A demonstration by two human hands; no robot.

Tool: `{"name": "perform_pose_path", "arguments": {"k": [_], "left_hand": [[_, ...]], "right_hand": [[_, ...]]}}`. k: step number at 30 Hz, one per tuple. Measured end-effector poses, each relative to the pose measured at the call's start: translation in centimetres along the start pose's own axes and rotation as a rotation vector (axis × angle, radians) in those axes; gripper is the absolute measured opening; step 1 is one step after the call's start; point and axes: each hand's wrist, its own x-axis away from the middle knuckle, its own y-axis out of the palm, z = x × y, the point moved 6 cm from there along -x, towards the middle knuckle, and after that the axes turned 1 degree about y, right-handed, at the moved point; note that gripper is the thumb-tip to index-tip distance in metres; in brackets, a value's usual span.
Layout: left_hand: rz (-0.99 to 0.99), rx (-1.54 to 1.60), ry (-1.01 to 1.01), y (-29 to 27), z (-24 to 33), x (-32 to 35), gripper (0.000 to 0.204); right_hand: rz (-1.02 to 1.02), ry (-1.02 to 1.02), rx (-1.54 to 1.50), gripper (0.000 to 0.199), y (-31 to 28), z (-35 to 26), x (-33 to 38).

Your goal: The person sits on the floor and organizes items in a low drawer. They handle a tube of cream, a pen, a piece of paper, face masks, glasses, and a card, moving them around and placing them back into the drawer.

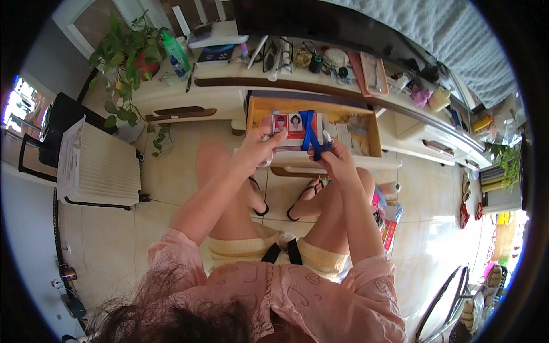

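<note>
The person is sitting in front of an open drawer (366,123) and holding a clear card holder (289,127) up over it, high enough that the two small photo cards inside are facing the camera. The left hand (258,147) is gripping the holder's left edge, its fingers clenched on the plastic so the holder is staying flat and steady. The right hand (334,159) is pinching the blue lanyard (309,132) — the strap is running up across the holder's right side and folding back down into the fingers, which looks like a way of keeping it taut and out of the way of the cards. Both hands are working just above the drawer's front edge, so anything slipping would be dropping into the drawer rather than onto the tiled floor (108,228).

The drawer is pulled out from a long low surface (229,74) that is carrying a green bottle (175,51), a potted plant (128,54), a dark book (215,55) and a scatter of small items — all well apart from the hands. The person's sandalled feet are resting on the floor beneath the drawer.
</note>
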Motion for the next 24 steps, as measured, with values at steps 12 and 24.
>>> {"name": "perform_pose_path", "arguments": {"k": [12, 24], "left_hand": [[-0.012, -0.177, 0.012, 0.2, 3.5, -3.9, 0.028], [-0.149, -0.164, 0.108, 2.8, 4.3, -12.3, 0.029]], "right_hand": [[0.113, 0.035, 0.171, 0.027, -2.1, -3.6, -3.7], [0.598, -0.231, -0.194, 0.016, -13.3, -9.4, -9.3]]}}
